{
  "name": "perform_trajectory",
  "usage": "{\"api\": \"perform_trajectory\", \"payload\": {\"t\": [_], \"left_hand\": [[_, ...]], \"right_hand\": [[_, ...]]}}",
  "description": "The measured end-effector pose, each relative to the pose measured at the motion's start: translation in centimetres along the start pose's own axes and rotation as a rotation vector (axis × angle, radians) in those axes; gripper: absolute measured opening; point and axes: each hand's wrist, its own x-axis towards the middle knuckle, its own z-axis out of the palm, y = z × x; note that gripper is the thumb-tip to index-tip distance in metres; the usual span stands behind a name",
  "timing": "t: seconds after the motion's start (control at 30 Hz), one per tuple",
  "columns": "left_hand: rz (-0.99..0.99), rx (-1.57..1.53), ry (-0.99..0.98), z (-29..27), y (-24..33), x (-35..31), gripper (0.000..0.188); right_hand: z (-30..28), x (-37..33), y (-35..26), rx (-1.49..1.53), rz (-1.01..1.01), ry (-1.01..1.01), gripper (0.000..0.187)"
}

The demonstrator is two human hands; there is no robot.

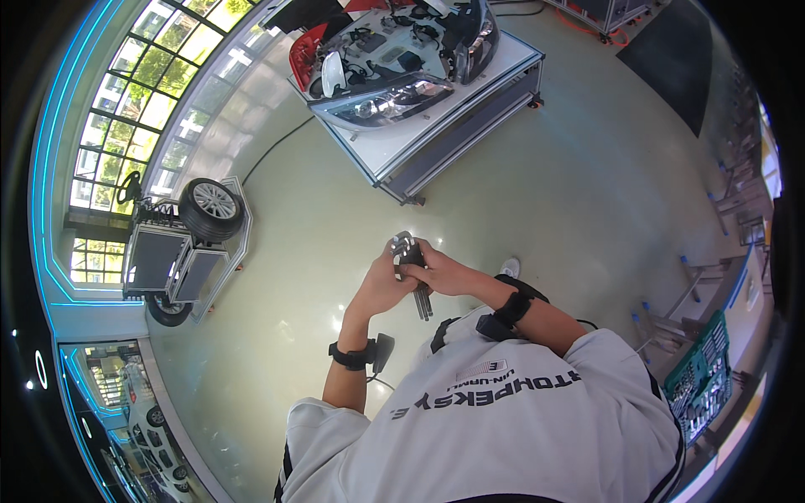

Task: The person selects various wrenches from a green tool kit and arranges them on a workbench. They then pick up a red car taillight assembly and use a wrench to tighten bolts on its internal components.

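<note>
A hex key set (pixel 412 256) is held in front of my body, above the floor. Its bent silver ends stick up past a black holder, and the long shafts hang down below it. My left hand (pixel 384 285) closes round the set's left side, with the thumb lying across the holder. From the right, my right hand (pixel 446 272) grips the same holder, its fingertips near the left thumb. Dark straps with small black boxes sit on both wrists. The fingers partly cover the holder, so I cannot tell how many keys it carries.
Ahead stands a wheeled cart (pixel 377 155) bearing a headlight (pixel 386 102) and other car parts. At the left is a display frame with a mounted wheel (pixel 212 210). An opened green tool case (pixel 703 381) lies at the right, by several stools.
</note>
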Motion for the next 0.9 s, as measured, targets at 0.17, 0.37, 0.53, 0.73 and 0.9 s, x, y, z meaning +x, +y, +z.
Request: {"api": "perform_trajectory", "payload": {"t": [0.17, 0.37, 0.53, 0.73, 0.9], "left_hand": [[-0.005, -0.061, -0.016, -0.8, 4.2, 4.8, 0.059], [0.042, 0.038, -0.135, 3.7, 9.3, 15.9, 0.062], [0.139, 0.14, -0.244, 8.7, 13.7, 26.6, 0.04], [0.266, 0.253, -0.453, 15.6, 19.0, 40.7, 0.059], [0.357, 0.185, -0.434, 19.9, 23.7, 53.8, 0.041]], "right_hand": [[-6.0, 1.4, -3.1, 0.114, 0.026, -0.065, 0.06], [-17.0, 1.0, -2.4, 0.305, 0.151, 0.138, 0.066], [-26.3, -0.1, -1.9, 0.356, 0.182, 0.458, 0.068], [-40.5, -1.2, -0.4, 0.394, 0.194, 0.714, 0.059], [-53.9, -1.5, -4.3, 0.205, 0.329, 0.766, 0.047]]}}
